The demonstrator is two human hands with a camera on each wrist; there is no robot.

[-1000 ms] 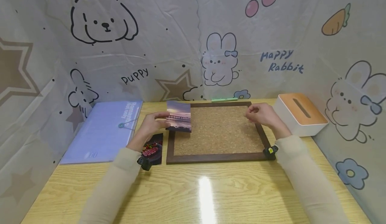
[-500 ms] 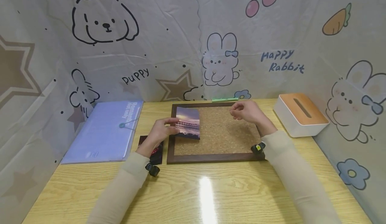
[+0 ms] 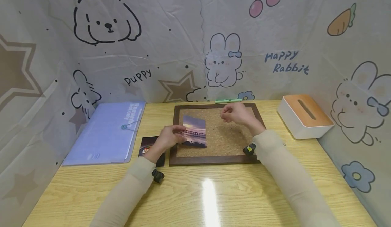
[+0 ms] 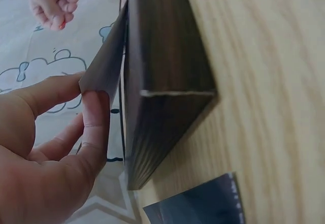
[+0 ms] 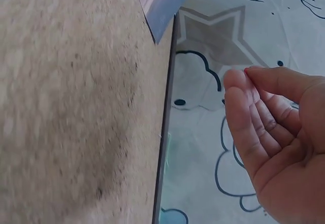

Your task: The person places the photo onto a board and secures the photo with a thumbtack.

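My left hand (image 3: 168,138) pinches a photo (image 3: 196,132) of a pier at sunset by its left edge, thumb below and fingers above. The photo is over the left part of a cork board (image 3: 220,149) with a dark wooden frame; in the left wrist view its held edge stands off the frame (image 4: 167,41). Above the middle of the board, my right hand (image 3: 236,114) pinches a tiny red object (image 5: 247,71) between thumb and forefinger; most of it is hidden by the fingertips. A second, dark photo of food (image 3: 148,149) lies left of the board, partly under my left wrist.
A lilac document folder (image 3: 100,135) lies at the left. A white tissue box (image 3: 306,116) with an orange-brown top stands at the right. Behind the board is a green pen (image 3: 228,101). Printed cloth walls (image 3: 183,23) enclose the table.
The left hand has carried the pier photo rightward and toward me over the board. The right hand has moved left from the board's right edge toward the photo, still pinching.
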